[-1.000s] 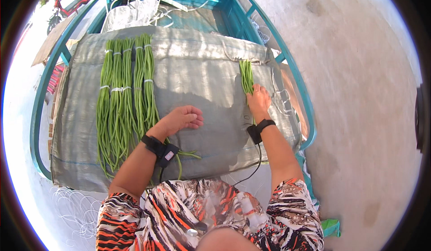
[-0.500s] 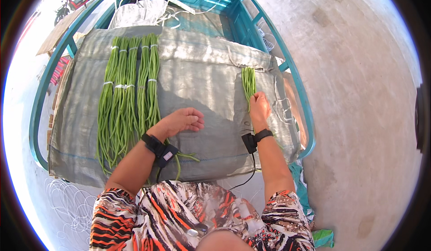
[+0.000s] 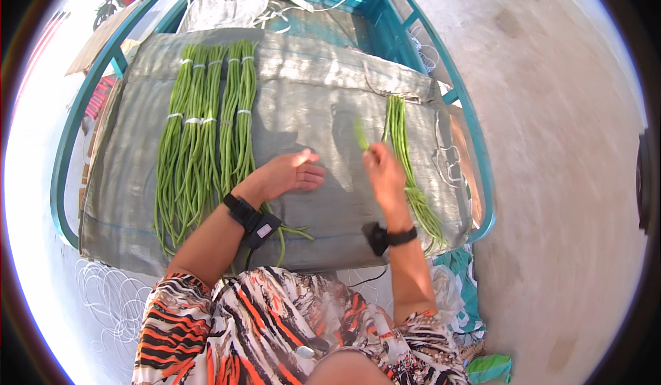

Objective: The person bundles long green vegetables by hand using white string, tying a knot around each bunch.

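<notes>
My right hand (image 3: 385, 178) is closed on a few long green beans (image 3: 361, 134), whose blurred ends stick out past the fingers. Just right of it a loose bunch of long beans (image 3: 398, 127) lies lengthwise on the grey woven cover (image 3: 296, 116). My left hand (image 3: 288, 174) hovers over the middle of the cover, fingers loosely bent and thumb apart, with nothing visible in it. Beside it on the left, several bundles of long beans (image 3: 206, 130) lie side by side, bound with white ties. A few bean ends (image 3: 296, 232) poke out by my left wrist.
A teal metal cart frame (image 3: 475, 172) surrounds the covered surface. White baskets or bags (image 3: 227, 6) stand at the far left end. Coiled white strapping (image 3: 113, 302) lies on the floor at left, and a green bag (image 3: 489, 368) at lower right.
My right hand has moved left off the loose bunch, with a few beans in it. The bunch now lies uncovered. My left hand has barely moved.
</notes>
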`<state>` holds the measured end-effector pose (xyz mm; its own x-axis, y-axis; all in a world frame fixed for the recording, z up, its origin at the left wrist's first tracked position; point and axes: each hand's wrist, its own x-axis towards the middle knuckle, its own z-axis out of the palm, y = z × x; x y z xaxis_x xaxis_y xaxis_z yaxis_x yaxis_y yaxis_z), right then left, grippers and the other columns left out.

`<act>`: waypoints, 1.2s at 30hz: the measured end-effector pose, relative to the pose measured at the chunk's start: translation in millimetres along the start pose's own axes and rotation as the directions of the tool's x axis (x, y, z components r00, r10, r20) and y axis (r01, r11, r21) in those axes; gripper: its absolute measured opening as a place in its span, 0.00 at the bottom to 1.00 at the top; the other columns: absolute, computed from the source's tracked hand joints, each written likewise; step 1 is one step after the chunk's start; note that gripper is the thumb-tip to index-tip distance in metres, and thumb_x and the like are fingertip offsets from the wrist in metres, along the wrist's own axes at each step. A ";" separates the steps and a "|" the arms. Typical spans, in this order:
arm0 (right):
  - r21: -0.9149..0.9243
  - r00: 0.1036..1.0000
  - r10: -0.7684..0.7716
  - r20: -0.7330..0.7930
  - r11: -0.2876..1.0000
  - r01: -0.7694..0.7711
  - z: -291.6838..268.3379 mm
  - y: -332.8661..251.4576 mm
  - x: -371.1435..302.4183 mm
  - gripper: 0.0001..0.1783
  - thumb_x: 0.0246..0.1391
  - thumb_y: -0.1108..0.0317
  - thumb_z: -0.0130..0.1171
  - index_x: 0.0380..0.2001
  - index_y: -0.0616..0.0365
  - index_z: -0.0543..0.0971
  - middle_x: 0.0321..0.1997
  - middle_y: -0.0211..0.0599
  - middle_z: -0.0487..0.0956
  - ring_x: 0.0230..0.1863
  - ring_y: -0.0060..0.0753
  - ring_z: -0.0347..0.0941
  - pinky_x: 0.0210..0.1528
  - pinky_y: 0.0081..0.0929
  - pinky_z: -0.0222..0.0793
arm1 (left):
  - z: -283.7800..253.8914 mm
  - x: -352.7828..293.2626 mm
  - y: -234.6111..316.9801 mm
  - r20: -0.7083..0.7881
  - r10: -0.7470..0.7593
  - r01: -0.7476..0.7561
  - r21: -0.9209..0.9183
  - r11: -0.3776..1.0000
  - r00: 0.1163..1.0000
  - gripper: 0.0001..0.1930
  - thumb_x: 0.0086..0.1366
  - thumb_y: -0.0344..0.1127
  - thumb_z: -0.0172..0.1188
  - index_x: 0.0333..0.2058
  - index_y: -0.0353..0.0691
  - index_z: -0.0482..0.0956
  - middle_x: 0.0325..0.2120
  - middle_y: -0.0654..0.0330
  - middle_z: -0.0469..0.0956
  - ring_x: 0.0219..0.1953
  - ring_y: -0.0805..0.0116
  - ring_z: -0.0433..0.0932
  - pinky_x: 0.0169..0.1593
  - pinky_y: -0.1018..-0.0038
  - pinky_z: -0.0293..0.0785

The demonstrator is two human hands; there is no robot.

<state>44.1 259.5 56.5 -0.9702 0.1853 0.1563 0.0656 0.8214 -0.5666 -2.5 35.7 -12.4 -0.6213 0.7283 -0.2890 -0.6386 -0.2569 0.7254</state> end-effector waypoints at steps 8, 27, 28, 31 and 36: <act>0.172 0.974 -0.116 0.197 0.982 0.082 47.3 -32.1 -66.2 0.11 0.52 0.64 0.55 0.38 0.57 0.75 0.30 0.41 0.78 0.33 0.42 0.75 0.34 0.33 0.67 | -1.5 4.8 3.5 -0.132 0.220 -0.248 -0.261 0.933 0.966 0.24 0.69 0.43 0.41 0.56 0.31 0.56 0.51 0.46 0.66 0.53 0.56 0.68 0.55 0.65 0.67; 0.172 0.990 -0.047 0.131 0.985 0.024 63.2 -18.3 -77.5 0.11 0.51 0.63 0.58 0.36 0.55 0.76 0.35 0.41 0.78 0.36 0.41 0.75 0.38 0.31 0.69 | -5.2 4.5 4.6 -0.253 0.390 -0.453 -0.279 0.847 0.885 0.17 0.70 0.39 0.39 0.53 0.37 0.63 0.30 0.61 0.70 0.32 0.69 0.72 0.43 0.68 0.72; 0.187 0.991 -0.041 0.128 0.982 0.017 63.3 -18.3 -77.0 0.11 0.50 0.63 0.58 0.36 0.55 0.77 0.35 0.40 0.78 0.35 0.41 0.75 0.38 0.31 0.69 | -7.1 5.4 3.0 -0.253 0.387 -0.450 -0.278 0.849 0.887 0.17 0.70 0.39 0.39 0.53 0.37 0.63 0.30 0.61 0.70 0.32 0.69 0.72 0.43 0.68 0.72; 0.214 0.991 -0.083 0.105 0.975 0.060 62.6 -19.1 -77.7 0.11 0.50 0.63 0.57 0.36 0.54 0.77 0.34 0.40 0.78 0.35 0.41 0.75 0.38 0.31 0.69 | -14.7 5.6 0.0 -0.222 0.391 -0.441 -0.266 0.857 0.893 0.14 0.70 0.38 0.40 0.46 0.36 0.67 0.22 0.67 0.64 0.24 0.74 0.64 0.37 0.70 0.70; 0.085 0.983 -0.009 0.185 0.996 -0.007 23.1 -23.5 -81.9 0.11 0.51 0.59 0.56 0.34 0.54 0.78 0.30 0.40 0.78 0.32 0.40 0.74 0.36 0.30 0.68 | -7.6 9.2 -2.5 -0.295 0.307 -0.413 -0.436 0.799 0.905 0.11 0.70 0.38 0.39 0.30 0.41 0.65 0.19 0.68 0.60 0.22 0.74 0.62 0.37 0.69 0.69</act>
<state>116.6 212.6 38.4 -0.9971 0.0753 0.0089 0.0526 0.7714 -0.6342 -10.1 38.2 -21.6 -0.8921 0.3928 -0.2233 -0.4518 -0.7834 0.4268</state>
